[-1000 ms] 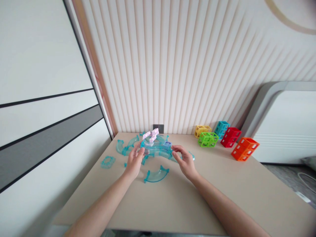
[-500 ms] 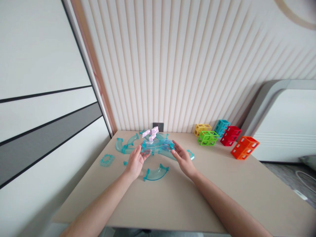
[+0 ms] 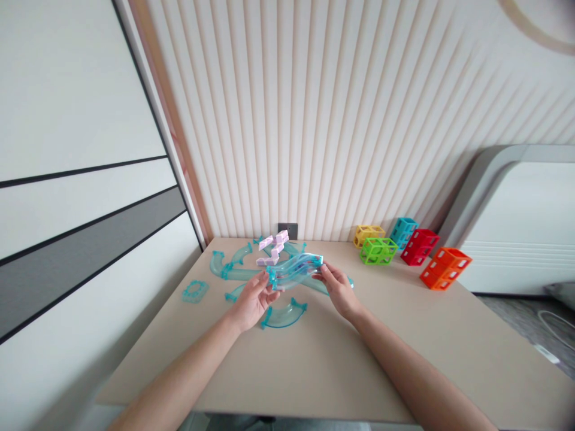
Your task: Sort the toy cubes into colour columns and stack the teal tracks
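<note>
My left hand (image 3: 254, 302) and my right hand (image 3: 338, 290) together hold a clear teal S-shaped track piece (image 3: 294, 269) lifted above the beige table (image 3: 314, 365). The left fingers pinch its near-left end, the right fingers grip its far-right end. Just below it a curved teal track piece (image 3: 283, 315) lies on the table. Behind the held piece lie more teal track pieces (image 3: 233, 272) and some small pink blocks (image 3: 274, 245).
A small teal ring-shaped piece (image 3: 196, 291) lies at the table's left. Yellow (image 3: 368, 233), green (image 3: 378, 251), cyan (image 3: 403, 230), red (image 3: 420, 247) and orange (image 3: 444, 269) open-frame blocks stand at the back right. A ribbed wall is behind; a white cabinet stands on the right.
Both hands have lifted the S-shaped track piece off the pile and brought it slightly nearer and to the right. It is now tilted, clear of the other pieces.
</note>
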`<state>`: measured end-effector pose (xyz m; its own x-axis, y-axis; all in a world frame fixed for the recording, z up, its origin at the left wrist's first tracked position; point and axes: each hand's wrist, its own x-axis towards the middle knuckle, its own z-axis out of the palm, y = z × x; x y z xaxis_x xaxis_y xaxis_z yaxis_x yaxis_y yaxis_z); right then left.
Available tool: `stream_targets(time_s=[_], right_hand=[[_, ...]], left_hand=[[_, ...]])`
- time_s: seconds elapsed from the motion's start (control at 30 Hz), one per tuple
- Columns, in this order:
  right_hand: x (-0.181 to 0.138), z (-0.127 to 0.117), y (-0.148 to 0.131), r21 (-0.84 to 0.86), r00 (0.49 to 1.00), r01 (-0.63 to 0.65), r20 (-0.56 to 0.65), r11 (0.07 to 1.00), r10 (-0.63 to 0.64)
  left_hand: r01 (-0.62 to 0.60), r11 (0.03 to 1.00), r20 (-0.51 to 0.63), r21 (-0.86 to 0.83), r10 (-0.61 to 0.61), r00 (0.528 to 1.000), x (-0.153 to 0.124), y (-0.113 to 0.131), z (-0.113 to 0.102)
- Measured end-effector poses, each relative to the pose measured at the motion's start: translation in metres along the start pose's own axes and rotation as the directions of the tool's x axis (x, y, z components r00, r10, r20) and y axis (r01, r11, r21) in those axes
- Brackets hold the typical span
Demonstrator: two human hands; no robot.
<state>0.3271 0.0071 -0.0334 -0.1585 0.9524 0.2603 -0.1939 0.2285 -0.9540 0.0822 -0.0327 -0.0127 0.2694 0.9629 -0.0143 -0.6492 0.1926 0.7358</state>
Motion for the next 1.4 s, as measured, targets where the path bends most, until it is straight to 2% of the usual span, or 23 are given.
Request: stream_targets(time_s=[0.23, 0.5, 0.77, 0.87, 1.0, 1.17, 1.4], right_hand=[[-0.002, 0.003, -0.001, -0.07, 0.999, 0.004, 0.05, 0.998, -0.001], [-0.005, 0.007, -0.005, 0.071, 0.994, -0.076, 0.082, 0.995, 0.07], [-0.004, 0.01, -0.006, 0.112, 0.996, -0.084, -0.028, 0.99, 0.088], [-0.004, 0.009, -0.009, 0.111, 0.997, -0.064, -0.033, 0.992, 0.068], [-0.005, 0.008, -0.01, 0.131, 0.998, -0.067, 0.005, 0.989, 0.067], [-0.006, 0.008, -0.005, 0.124, 0.995, -0.077, 0.076, 0.989, 0.068], [-0.007, 0.012, -0.012, 0.174, 0.989, -0.092, 0.128, 0.98, 0.07]], left_hand=[[0.012, 0.998, 0.066, 0.064, -0.016, 0.998, -0.002, 0.0, 0.0], [0.003, 0.998, 0.088, 0.061, -0.009, 0.996, -0.003, 0.0, -0.001], [0.009, 0.994, 0.095, 0.113, -0.02, 0.995, -0.005, -0.001, 0.004], [-0.01, 0.995, 0.046, 0.098, 0.005, 0.999, -0.005, -0.001, 0.005], [-0.072, 0.997, -0.074, 0.022, 0.074, 0.995, -0.001, 0.002, 0.005], [-0.144, 0.987, -0.271, -0.077, 0.119, 0.955, 0.005, 0.006, 0.004], [-0.115, 0.987, -0.276, -0.114, 0.08, 0.958, 0.007, 0.006, 0.0]])
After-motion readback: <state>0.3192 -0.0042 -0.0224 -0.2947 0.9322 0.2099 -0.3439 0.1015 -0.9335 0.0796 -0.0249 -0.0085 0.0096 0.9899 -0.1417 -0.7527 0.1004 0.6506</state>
